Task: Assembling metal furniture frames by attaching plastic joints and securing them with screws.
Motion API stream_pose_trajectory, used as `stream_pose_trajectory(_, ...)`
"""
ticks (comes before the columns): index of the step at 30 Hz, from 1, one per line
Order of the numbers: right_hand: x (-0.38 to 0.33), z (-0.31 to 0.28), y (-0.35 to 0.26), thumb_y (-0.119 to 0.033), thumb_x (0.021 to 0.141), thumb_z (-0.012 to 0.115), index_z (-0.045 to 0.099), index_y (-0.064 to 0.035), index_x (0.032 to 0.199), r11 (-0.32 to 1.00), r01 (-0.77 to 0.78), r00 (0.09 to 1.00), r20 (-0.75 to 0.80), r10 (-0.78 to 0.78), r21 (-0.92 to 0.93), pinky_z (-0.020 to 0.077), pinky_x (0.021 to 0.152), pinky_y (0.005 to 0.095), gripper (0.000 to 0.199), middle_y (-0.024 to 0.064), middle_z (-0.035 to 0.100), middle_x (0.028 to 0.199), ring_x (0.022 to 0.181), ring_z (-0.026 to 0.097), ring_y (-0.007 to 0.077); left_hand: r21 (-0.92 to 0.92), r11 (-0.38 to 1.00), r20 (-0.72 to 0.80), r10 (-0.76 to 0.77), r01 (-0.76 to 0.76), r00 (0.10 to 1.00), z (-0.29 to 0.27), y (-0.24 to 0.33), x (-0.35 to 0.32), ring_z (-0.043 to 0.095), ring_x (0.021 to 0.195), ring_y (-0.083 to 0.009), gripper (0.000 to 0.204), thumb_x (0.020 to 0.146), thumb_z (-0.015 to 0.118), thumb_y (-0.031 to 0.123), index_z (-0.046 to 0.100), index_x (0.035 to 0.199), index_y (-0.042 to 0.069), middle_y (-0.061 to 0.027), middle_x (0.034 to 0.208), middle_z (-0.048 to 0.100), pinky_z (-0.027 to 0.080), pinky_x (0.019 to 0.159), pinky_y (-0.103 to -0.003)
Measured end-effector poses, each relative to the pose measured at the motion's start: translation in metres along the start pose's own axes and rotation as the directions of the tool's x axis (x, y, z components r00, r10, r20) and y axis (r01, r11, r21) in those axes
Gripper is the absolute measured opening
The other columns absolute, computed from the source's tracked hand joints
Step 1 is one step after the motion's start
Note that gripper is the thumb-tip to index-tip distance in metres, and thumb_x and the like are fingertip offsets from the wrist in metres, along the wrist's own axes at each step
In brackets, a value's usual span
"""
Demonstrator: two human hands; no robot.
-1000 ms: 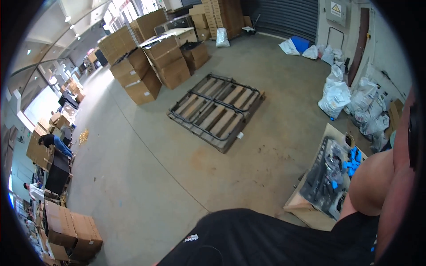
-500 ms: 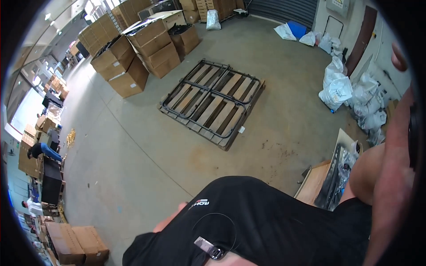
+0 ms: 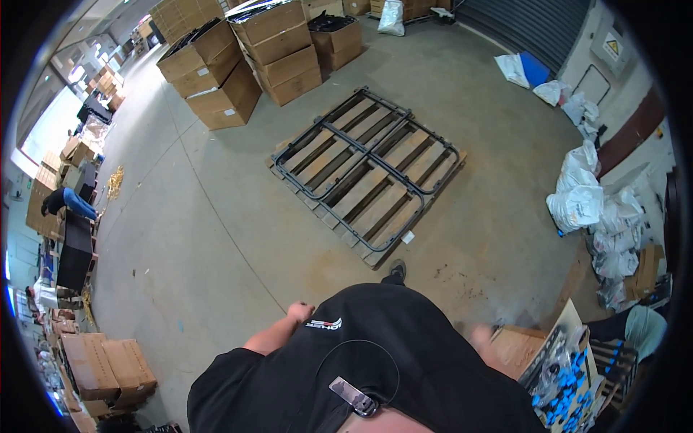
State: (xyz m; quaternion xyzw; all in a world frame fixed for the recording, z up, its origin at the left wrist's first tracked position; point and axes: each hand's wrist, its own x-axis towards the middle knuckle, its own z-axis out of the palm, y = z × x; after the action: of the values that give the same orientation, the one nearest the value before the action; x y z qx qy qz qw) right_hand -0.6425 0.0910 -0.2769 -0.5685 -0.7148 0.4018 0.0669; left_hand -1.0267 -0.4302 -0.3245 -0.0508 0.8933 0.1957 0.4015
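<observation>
Both hands hang empty: the left hand [image 3: 299, 312] loosely curled, the right hand [image 3: 482, 336] blurred, fingers unclear. Ahead of them, black metal frames [image 3: 367, 167] rest on a wooden pallet [image 3: 375, 252]; its corner could likely trip a careless step.

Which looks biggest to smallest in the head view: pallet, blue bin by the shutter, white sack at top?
1. Pallet, with black metal frames on it: largest by far.
2. Blue bin and white sack: both small and far off, too alike to rank.

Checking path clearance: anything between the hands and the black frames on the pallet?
Nothing visible. Only bare floor separates the left hand, the blurred right hand and the black frames on the pallet.
</observation>
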Motion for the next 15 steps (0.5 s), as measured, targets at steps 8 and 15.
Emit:
stream_pose_trajectory(8,0.195,0.108,-0.022,-0.028,0.100,0.047,0.065,-0.0031,0.117,0.276,0.739,0.651,0.757,-0.057,-0.614,0.0520,0.089,0.0452,0.035,0.0185,0.067,0.113,0.106,0.064,0.0323,0.099,0.993,0.001,-0.068,0.067,0.998,-0.062,0.007,0.042,0.071,0.099,-0.0320,0.039,0.088,0.063,0.038,0.074,0.111,0.008,-0.0118,0.097,0.075,0.056,0.084,-0.039)
stream_pose_trajectory(15,0.429,0.108,-0.324,-0.027,0.099,0.052,0.063,-0.0066,0.106,0.873,-0.278,0.952,0.235,0.196,0.401,0.0440,0.054,0.0291,0.024,0.0050,0.061,0.082,0.063,0.058,0.0142,-0.553,0.812,0.014,-0.214,0.186,0.977,-0.183,0.097,0.143,0.064,0.069,-0.0139,0.031,0.086,0.070,0.019,0.069,0.108,-0.003,-0.0072,0.087,0.071,0.053,0.063,-0.029)
